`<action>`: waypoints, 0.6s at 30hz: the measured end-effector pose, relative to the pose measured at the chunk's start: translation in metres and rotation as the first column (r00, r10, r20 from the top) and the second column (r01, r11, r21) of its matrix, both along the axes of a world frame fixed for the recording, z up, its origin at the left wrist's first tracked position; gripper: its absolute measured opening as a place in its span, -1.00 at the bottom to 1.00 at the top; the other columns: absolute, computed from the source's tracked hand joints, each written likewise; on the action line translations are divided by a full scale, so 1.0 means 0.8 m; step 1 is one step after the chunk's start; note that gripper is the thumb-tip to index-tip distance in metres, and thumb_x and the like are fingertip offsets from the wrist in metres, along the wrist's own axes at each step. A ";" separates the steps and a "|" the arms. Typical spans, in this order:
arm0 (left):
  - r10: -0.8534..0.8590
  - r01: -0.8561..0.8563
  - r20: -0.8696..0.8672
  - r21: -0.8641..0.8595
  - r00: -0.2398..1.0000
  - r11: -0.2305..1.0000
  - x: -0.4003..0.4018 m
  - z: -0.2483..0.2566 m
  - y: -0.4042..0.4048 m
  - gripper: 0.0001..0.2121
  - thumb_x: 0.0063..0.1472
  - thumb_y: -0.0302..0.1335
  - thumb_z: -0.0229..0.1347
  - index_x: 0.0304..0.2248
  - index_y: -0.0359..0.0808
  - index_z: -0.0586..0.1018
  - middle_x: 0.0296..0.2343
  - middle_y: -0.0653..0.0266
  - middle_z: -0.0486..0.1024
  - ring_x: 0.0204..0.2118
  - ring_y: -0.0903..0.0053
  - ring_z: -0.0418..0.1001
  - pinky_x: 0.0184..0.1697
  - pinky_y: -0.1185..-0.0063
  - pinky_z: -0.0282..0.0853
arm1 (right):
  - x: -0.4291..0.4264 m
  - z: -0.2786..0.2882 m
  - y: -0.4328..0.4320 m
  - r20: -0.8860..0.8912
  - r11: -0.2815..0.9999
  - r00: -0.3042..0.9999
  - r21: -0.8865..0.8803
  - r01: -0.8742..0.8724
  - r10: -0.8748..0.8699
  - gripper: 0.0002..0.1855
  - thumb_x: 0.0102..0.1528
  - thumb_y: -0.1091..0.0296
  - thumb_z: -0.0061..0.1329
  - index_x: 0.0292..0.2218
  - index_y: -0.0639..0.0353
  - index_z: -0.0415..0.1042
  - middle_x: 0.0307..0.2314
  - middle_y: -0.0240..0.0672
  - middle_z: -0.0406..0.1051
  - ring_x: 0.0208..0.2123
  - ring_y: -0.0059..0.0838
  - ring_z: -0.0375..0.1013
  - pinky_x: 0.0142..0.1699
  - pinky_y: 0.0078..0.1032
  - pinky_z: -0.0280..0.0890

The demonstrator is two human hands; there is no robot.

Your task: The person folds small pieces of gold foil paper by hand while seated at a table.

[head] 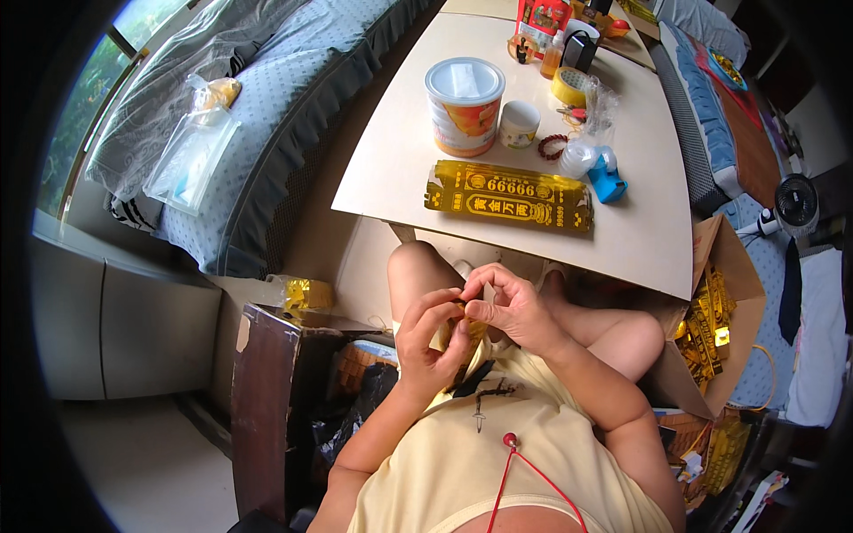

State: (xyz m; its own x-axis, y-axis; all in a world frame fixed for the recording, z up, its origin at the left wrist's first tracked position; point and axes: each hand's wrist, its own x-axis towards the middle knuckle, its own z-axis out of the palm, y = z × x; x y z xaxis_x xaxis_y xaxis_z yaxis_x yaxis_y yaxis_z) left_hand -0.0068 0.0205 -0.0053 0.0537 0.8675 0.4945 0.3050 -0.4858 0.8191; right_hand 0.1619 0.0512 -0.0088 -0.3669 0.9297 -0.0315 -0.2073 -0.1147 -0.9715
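My left hand (433, 336) and my right hand (516, 310) meet over my lap. Between them is a piece of gold foil paper (475, 333), its upper end pinched by the fingertips of both hands. The lower part of that piece hangs by my left palm, and the fingers partly hide it. On the table (380, 160) in front lies a flat, long stack of gold foil paper (510, 196) with printed characters, its ends ragged. To the right, an open cardboard box (746, 310) holds several gold foil pieces (708, 333).
A lidded tub (464, 110), a small white jar (519, 124), a yellow tape roll (568, 87), a beaded bracelet (552, 147) and a blue tape dispenser (607, 183) stand or lie on the table. A dark wooden seat arm (266, 400) rises at left; a small fan (796, 203) is at right.
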 end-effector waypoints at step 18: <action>-0.070 0.103 -0.200 0.163 0.977 0.981 -0.002 0.009 0.002 -0.77 -0.13 -0.72 0.20 -0.38 -0.39 0.56 -0.32 0.08 0.55 -0.20 0.16 0.57 -0.18 0.41 0.49 | 0.020 0.021 -0.008 -0.211 0.892 0.977 -0.444 -0.082 -0.016 -0.87 0.21 0.35 0.06 -0.23 0.11 0.40 -0.48 -0.61 0.32 -0.52 -0.91 0.21 -0.55 -0.86 0.06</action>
